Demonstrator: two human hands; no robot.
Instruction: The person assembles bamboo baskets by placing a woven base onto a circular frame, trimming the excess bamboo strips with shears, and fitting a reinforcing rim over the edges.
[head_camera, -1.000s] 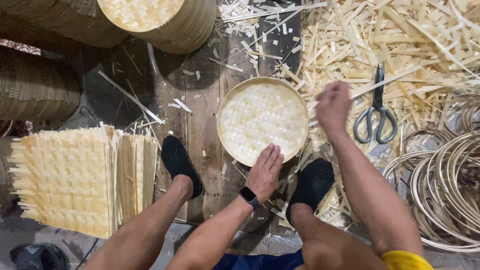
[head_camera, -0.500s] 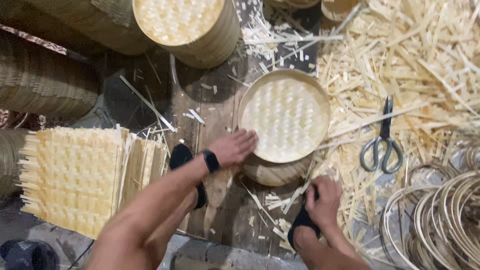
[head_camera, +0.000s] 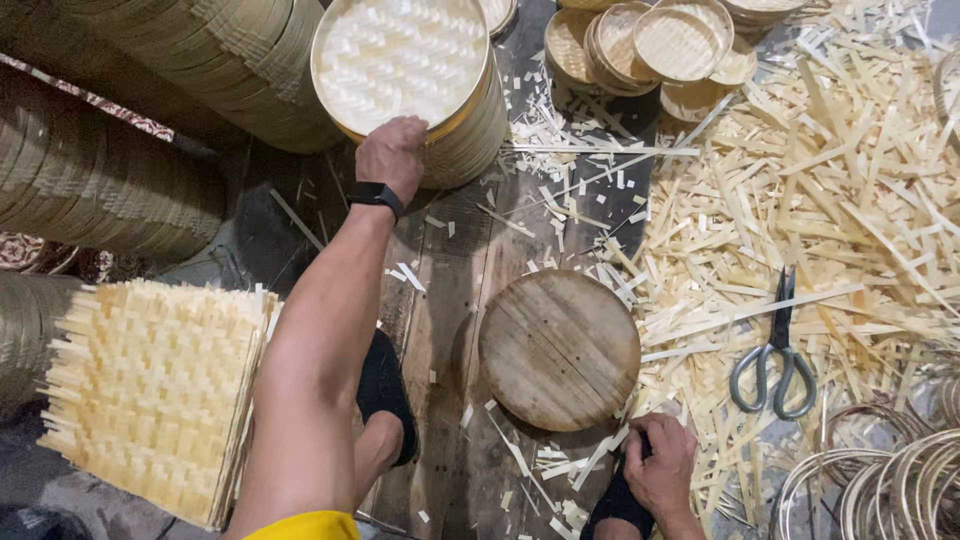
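Plank floor strewn with pale bamboo strips (head_camera: 800, 200).
Left hand (head_camera: 392, 155) grips round woven bamboo tray (head_camera: 400, 60) atop a stack; right hand (head_camera: 660, 465) curls loosely, empty, beside round wooden block (head_camera: 558, 348).

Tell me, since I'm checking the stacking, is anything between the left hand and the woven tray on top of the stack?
Nothing visible. The left hand already rests on the rim of the woven tray atop the stack, fingers curled over its near edge. The right hand is down by the round wooden block.
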